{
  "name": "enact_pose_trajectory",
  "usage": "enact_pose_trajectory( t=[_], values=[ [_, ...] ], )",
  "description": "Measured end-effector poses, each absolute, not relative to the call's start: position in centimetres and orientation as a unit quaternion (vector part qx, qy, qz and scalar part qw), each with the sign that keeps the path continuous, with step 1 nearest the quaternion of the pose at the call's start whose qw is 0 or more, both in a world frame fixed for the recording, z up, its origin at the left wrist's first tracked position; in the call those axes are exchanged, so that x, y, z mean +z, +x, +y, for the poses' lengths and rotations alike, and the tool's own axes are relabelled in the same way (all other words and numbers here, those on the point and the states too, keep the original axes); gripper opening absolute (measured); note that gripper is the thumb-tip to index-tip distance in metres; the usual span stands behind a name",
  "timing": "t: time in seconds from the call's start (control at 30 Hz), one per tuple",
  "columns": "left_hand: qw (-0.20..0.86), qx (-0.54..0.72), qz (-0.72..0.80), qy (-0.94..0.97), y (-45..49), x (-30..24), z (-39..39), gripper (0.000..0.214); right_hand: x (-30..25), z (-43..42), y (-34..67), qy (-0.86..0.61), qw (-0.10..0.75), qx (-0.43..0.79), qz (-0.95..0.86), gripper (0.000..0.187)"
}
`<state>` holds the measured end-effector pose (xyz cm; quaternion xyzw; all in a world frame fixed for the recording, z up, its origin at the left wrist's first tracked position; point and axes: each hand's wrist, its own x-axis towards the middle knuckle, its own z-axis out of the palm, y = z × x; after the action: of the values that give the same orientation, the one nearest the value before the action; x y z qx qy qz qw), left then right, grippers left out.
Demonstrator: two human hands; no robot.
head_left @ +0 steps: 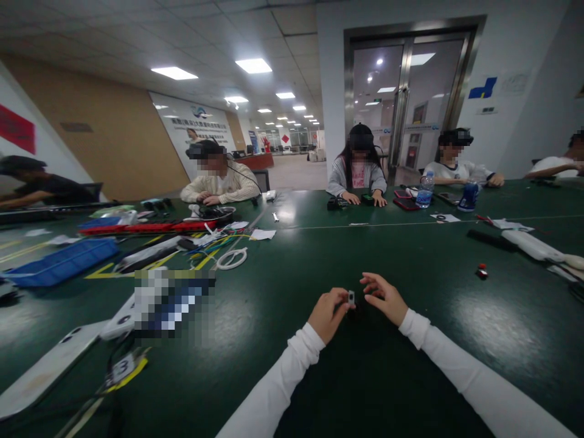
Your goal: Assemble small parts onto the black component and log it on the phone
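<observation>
Green table (301, 261): blue tray (68, 266), coiled white cable (227, 266), clear bottle (425, 193).

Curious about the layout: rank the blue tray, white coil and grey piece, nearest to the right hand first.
From the right hand (head view):
1. Grey piece, in the left hand
2. White coil, farther left
3. Blue tray, far left

Before us, a part (351, 298) sits in our left hand (327, 314), just left of our right hand (387, 298). On the desk (287, 274), a tray (59, 266) lies left, a cable (228, 266) to its right; a bottle (425, 193) stands at the far right, before the doors (422, 103).
</observation>
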<state>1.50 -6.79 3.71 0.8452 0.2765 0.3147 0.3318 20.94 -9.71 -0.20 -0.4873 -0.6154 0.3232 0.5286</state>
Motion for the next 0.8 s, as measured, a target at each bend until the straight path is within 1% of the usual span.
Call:
enact_pose_trajectory(
  t=[0.1,0.23,0.37,0.53,0.7,0.8],
  values=[
    [0.264,0.239,0.250,0.900,1.6,3.6,-6.9,0.017,-0.2,-9.7,21.0,-0.492,0.526,0.326,-0.612,0.049],
    [0.189,0.216,0.277,0.917,0.5,3.1,-5.1,0.018,-0.3,-9.7,21.1,-0.500,0.517,0.331,-0.611,0.049],
    [0.102,0.217,0.407,0.882,-2.3,2.8,-1.4,0.019,-0.7,-9.8,21.2,-0.509,0.509,0.335,-0.608,0.047],
    [-0.001,0.188,0.626,0.757,-8.9,3.0,2.7,0.019,-1.2,-9.9,21.4,-0.510,0.503,0.340,-0.610,0.047],
    [-0.063,0.172,0.760,0.623,-15.9,3.5,4.2,0.023,-1.3,-9.9,21.4,-0.513,0.486,0.345,-0.618,0.046],
    [-0.090,0.166,0.803,0.566,-18.0,3.7,4.2,0.024,-1.2,-10.0,21.4,-0.515,0.477,0.345,-0.623,0.046]
  ],
)
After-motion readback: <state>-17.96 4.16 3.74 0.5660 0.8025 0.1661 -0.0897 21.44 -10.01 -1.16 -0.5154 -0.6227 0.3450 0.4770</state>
